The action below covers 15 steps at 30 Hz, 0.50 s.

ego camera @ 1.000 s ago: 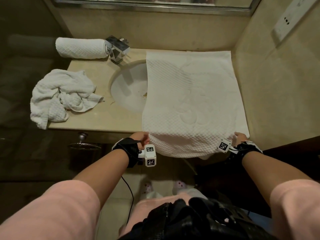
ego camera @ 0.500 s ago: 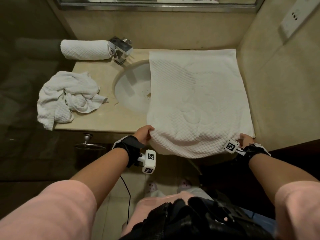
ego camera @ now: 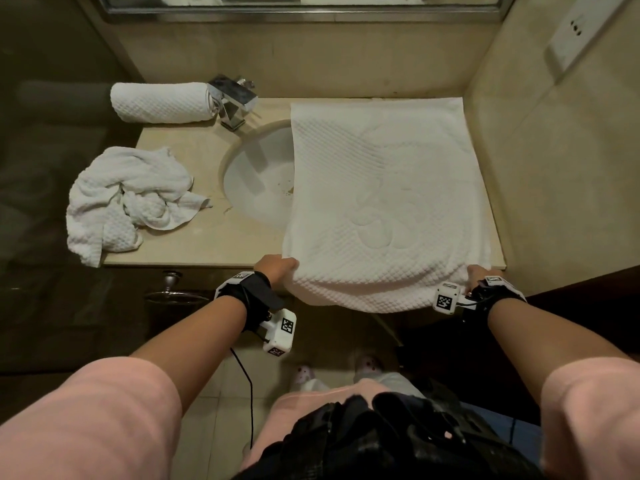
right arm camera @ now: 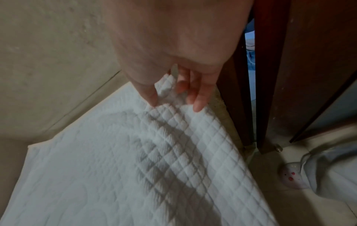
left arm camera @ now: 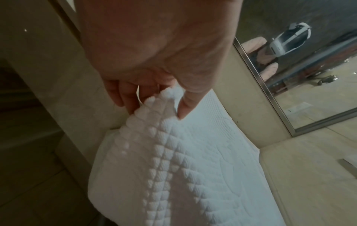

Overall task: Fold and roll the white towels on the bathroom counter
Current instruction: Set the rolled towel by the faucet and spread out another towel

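A large white quilted towel [ego camera: 384, 188] lies spread over the right half of the beige counter [ego camera: 194, 244], partly covering the sink [ego camera: 256, 174]; its near edge hangs off the counter front. My left hand [ego camera: 278, 268] pinches the towel's near left corner [left arm camera: 164, 104] between thumb and fingers. My right hand [ego camera: 479, 273] pinches the near right corner [right arm camera: 168, 91]. A rolled white towel [ego camera: 161, 102] lies at the back left beside the tap [ego camera: 233, 98]. A crumpled white towel [ego camera: 124, 199] sits on the counter's left end.
A wall [ego camera: 554, 168] bounds the counter on the right, and a mirror [ego camera: 301, 5] runs along the back. A dark wooden door [right arm camera: 309, 61] stands close to my right hand. A metal knob [ego camera: 171, 280] sticks out below the counter front.
Both hands have lifted the towel's near corners up and slightly forward, towards the counter edge. The hanging edge is shorter than a second ago.
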Tool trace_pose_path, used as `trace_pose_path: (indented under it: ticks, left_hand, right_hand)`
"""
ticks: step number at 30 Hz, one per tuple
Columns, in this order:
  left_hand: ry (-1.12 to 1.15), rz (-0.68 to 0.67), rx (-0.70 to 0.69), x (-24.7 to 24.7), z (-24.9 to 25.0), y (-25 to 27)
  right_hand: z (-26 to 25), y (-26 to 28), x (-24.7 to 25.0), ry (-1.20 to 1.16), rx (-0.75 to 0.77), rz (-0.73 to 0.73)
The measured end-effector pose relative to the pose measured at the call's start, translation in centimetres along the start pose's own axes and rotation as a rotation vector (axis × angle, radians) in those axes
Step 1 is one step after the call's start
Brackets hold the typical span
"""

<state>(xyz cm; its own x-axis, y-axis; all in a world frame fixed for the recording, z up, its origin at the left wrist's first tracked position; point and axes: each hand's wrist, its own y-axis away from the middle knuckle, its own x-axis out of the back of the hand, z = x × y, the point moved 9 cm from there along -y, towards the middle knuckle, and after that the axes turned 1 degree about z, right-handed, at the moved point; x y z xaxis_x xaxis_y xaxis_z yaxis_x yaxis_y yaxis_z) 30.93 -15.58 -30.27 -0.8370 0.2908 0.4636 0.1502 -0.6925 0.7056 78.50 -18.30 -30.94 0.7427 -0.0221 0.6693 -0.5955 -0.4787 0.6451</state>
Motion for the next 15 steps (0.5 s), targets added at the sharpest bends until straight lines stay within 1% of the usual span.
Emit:
trace_pose_path:
  ticks: [1, 2, 4, 6, 8, 12, 14, 15]
  left_hand:
    - [-0.036, 0.017, -0.011, 0.4, 0.1, 0.1]
    - [-0.073, 0.028, -0.029, 0.6, 0.1, 0.0]
    - [-0.186, 0.066, -0.052, 1.3, 0.2, 0.0]
    - [-0.277, 0.103, -0.066, 1.8, -0.1, -0.1]
    - [-0.337, 0.097, -0.040, 2.0, -0.9, -0.6]
    - [-0.418, 0.058, -0.016, 2.1, -1.7, -0.7]
    - [-0.430, 0.036, -0.002, 1.9, -1.9, -0.4]
    - [-0.450, 0.019, 0.008, 1.7, -2.1, -0.2]
  right_hand:
    - [-0.3, 0.2, 0.0, 0.044, 0.034, -0.008]
    - [-0.8, 0.9, 0.2, 0.029, 0.069, 0.000]
    - [-1.2, 0.7, 1.0, -0.051, 0.085, 0.100]
    - [-1.8, 1.4, 1.5, -0.129, 0.099, 0.148]
    - [-1.8, 1.5, 1.6, -0.201, 0.091, 0.143]
    - [-1.2, 2.1, 0.6, -0.213, 0.081, -0.007]
    - [-1.6, 2.8, 0.5, -0.177, 0.093, -0.009]
    - [-2.0, 3.2, 0.5, -0.080, 0.123, 0.012]
